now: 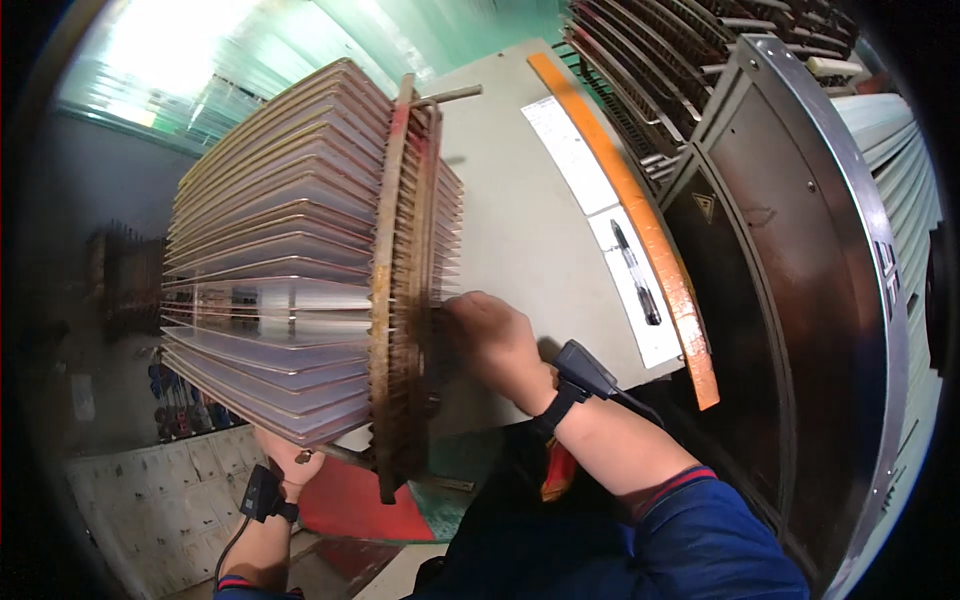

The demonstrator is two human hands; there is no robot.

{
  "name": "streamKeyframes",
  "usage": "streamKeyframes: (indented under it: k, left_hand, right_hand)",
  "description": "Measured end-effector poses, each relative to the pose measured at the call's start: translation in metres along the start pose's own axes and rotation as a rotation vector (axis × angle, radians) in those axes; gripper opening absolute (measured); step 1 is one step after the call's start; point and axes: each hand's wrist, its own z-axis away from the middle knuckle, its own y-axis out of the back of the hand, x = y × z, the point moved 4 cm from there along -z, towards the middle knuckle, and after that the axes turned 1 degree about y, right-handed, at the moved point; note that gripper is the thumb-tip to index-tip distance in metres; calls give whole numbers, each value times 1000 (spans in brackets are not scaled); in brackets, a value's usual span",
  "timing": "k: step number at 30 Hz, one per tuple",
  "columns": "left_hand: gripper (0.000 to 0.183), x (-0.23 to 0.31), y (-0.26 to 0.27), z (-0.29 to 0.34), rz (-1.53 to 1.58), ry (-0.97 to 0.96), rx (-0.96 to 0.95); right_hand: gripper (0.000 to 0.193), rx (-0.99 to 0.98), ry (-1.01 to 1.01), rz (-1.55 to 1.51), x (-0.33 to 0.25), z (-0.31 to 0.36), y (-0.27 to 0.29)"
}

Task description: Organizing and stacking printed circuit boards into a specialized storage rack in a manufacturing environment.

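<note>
A rack point(388, 290) with a rusty, toothed frame stands on its side in front of me. It carries several thin, pale panels point(300, 235) with copper-coloured edges, fanned out toward the left. My right hand point(490, 345) grips the near right side of the frame, its fingertips hidden in shadow behind it. Below the lowest panels, my left hand point(290, 460) is closed at the rack's underside, and the panels cover most of its fingers. Both wrists wear a strap with a small black device.
A light grey tabletop point(530, 240) lies behind the rack, with paper sheets point(560, 150), a black pen point(635, 270) and an orange strip point(630, 190) along its edge. A dark metal cabinet point(750, 230) stands at right. More racks point(640, 70) are at the back right. Red sheeting point(365, 500) lies below.
</note>
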Motion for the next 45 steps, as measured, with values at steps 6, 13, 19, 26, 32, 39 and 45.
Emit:
streamKeyframes:
  k: [6,13,19,26,32,39,45]
  left_hand:
    - [45,21,-1,2,-319,-221,171]
    - [45,22,-4,-3,-283,-277,170]
    - [47,-25,-15,12,-211,-55,46]
    - [50,-4,-4,4,-168,48,-142]
    - [17,60,6,-10,-425,-446,106]
    - [19,59,4,-14,-351,-376,122]
    - [17,52,4,-11,-385,-345,151]
  right_hand:
    - [9,71,48,56,-6,-6,6]
    - [9,49,160,88,0,-12,7]
    - [5,-54,173,83,4,-12,8]
    - [4,-123,98,176,12,-9,6]
    - [16,-27,4,-64,6,29,8]
    - [18,-87,-53,-81,-1,29,4]
    - [21,-35,-44,-108,0,24,7]
